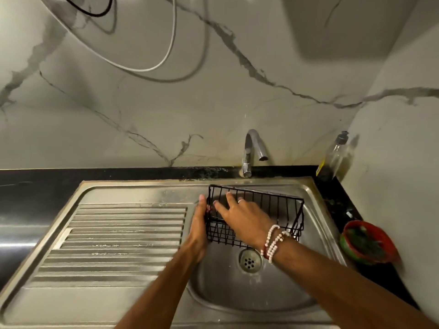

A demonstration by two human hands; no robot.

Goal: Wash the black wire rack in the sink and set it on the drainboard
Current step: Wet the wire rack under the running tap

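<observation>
Head view of a stainless-steel sink [237, 290] set in a black countertop [35, 193] below a veined marble wall [166, 115]. The black wire rack [273, 205], a basket-shaped frame, is held tilted over the far part of the basin, below the faucet [253, 148] and beyond the drain [249, 260]; whether it touches the basin floor cannot be told. The left hand [199, 226] grasps the rack's left end, palm and fingers laid along the outside and the thumb hooked over the end wires. The right hand [244, 217] reaches into the rack from the right with its fingers straight and spread, released, clasping nothing; the fingertips lie near the left end wall. It wears a ring [241, 201], and beaded bracelets [273, 242] circle the wrist. The ribbed drainboard [118, 238] lies to the left of the basin, apart from the rack. No water shows at the spout. A clear bottle [332, 157] stands in the right rear corner of the countertop, and a red-and-green bowl [367, 243] sits on the counter to the right of the basin. A white cable [169, 52] and a black cable [99, 13] hang in loops on the wall.
</observation>
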